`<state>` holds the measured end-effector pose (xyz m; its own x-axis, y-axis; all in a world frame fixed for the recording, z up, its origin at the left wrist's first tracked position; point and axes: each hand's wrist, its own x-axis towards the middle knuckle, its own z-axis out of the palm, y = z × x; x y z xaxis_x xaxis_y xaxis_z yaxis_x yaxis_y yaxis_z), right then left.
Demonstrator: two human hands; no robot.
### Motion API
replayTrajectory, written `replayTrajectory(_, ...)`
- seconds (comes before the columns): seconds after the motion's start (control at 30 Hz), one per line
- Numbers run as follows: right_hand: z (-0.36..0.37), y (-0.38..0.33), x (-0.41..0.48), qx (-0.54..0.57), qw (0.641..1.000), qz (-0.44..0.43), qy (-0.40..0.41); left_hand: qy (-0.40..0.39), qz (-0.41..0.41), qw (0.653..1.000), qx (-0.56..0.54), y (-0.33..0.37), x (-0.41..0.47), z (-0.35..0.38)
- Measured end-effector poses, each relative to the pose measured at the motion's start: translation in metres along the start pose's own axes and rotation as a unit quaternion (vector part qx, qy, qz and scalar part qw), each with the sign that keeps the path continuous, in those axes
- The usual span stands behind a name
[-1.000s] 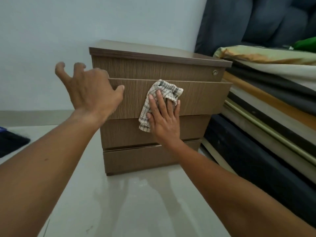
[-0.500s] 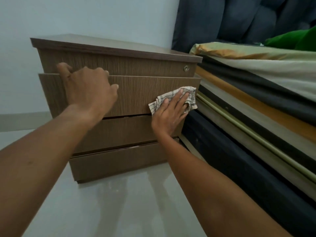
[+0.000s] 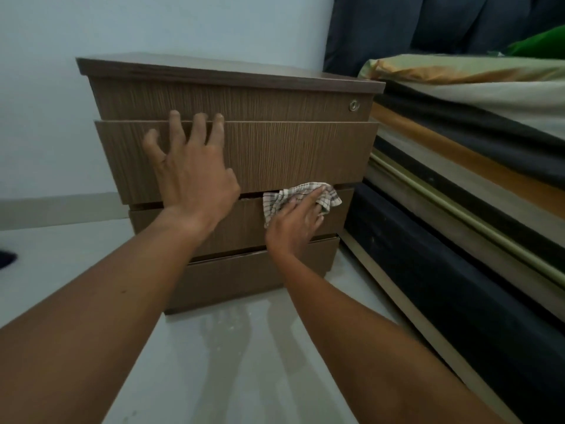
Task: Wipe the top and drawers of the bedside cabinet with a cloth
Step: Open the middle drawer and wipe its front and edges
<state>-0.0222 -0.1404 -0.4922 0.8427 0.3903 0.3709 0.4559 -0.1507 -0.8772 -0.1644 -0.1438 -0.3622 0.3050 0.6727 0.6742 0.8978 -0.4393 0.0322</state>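
Observation:
A brown wood-grain bedside cabinet (image 3: pixel 275 99) with several drawer fronts stands on the pale floor. Its second drawer (image 3: pixel 293 151) sticks out slightly. My left hand (image 3: pixel 192 169) lies flat on that drawer front, fingers spread, fingertips hooked at its top edge. My right hand (image 3: pixel 295 221) presses a checked cloth (image 3: pixel 275 200) against the right part of the third drawer front (image 3: pixel 238 228), just under the second drawer's bottom edge. Part of the cloth is hidden under my fingers.
A bed with stacked mattresses and folded bedding (image 3: pixel 464 154) stands tight against the cabinet's right side. A dark padded headboard (image 3: pixel 428 29) rises behind it. The wall (image 3: pixel 153 26) is behind the cabinet. A dark object (image 3: pixel 6 259) lies at the left edge on the glossy floor (image 3: pixel 232 362).
My right hand has slid the cloth from the second drawer front rightward and down to the third drawer. My left hand came to rest on the second drawer front.

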Motion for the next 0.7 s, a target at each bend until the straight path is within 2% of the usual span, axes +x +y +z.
replayTrajectory(0.23,0.0,0.021,0.011,-0.066,0.99,-0.122,0.038,-0.066,0.054,0.996,0.037,-0.035,-0.02,0.022)
replayTrajectory(0.43,-0.011,0.029,0.023,-0.056,0.981,-0.179,0.046,-0.044,0.121,0.991,-0.027,-0.042,-0.039,0.043)
replayTrajectory(0.53,-0.021,0.026,0.022,-0.077,0.972,-0.222,0.024,-0.081,0.128,0.987,-0.05,-0.047,-0.052,0.06)
replayTrajectory(0.7,-0.042,0.028,0.034,-0.184,0.931,-0.313,-0.032,-0.059,0.116,0.989,-0.067,-0.034,-0.054,0.074)
